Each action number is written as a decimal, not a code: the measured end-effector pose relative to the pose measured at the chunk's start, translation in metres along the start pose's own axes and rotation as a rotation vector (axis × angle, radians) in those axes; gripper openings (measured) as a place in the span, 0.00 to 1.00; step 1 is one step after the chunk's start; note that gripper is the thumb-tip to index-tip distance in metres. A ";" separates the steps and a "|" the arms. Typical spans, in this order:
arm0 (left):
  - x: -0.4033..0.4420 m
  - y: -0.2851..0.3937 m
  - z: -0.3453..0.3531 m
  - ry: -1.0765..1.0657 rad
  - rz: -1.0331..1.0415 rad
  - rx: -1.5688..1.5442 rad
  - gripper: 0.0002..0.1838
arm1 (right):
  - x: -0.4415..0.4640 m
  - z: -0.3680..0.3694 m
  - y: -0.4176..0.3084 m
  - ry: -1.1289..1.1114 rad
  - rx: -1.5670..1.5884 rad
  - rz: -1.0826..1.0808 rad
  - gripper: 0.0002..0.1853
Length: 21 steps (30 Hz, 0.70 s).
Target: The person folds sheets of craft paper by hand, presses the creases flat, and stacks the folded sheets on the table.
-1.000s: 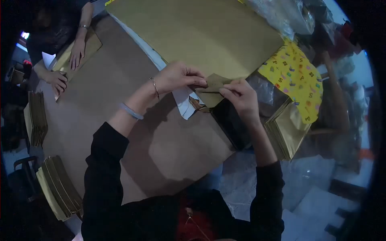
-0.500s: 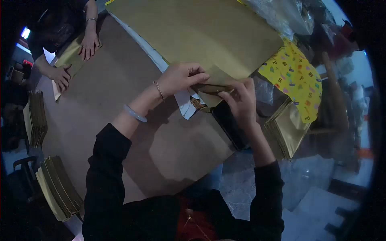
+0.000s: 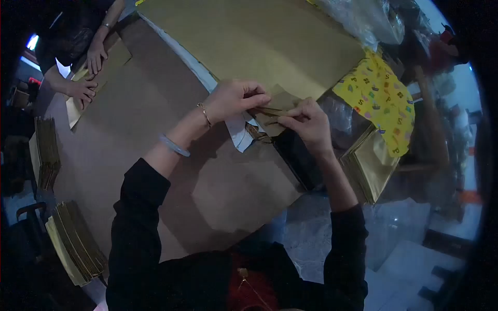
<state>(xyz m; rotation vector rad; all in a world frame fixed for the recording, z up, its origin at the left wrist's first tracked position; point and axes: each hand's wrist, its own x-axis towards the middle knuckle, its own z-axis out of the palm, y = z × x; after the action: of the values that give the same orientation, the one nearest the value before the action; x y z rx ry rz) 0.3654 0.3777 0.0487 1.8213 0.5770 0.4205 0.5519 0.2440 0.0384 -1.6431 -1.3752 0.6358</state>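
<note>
I have the small brown paper piece point(image 3: 284, 97) just above and right of the middle of the frame, held between the person's two hands. The left hand point(image 3: 233, 99) has thumb and fingers brought together, pinching the paper's left side. The right hand point(image 3: 311, 127) pinches the other side between thumb and fingers. Dark lines cross the paper between the fingertips; from my end I can't tell whether it is one folded layer or several. A chain bracelet point(image 3: 204, 115) and a pale bangle point(image 3: 175, 145) circle the left wrist.

Under the hands I see a torn white strip point(image 3: 239, 136) along the edge of the large tan sheet point(image 3: 249, 44), which fills the upper middle. A black object point(image 3: 300, 161) lies below the right hand. The brown tabletop point(image 3: 228, 186) spreads across the centre. At right I get a yellow printed sheet point(image 3: 381, 101) beside a gold paper stack point(image 3: 377, 160), with clear plastic point(image 3: 371, 20) above them. Two brown paper stacks point(image 3: 78, 241) stand along the left edge. At upper left, a co-worker's hands point(image 3: 82, 91) rest on a gold sheet point(image 3: 115, 58).
</note>
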 end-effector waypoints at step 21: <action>0.000 -0.008 0.003 0.025 -0.066 -0.099 0.10 | -0.010 0.009 -0.020 0.180 -0.100 -0.180 0.05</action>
<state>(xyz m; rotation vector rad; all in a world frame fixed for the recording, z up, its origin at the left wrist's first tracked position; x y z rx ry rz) 0.3657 0.3768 0.0403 1.7002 0.6213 0.4200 0.5319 0.2370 0.0496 -1.5900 -1.4214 0.3113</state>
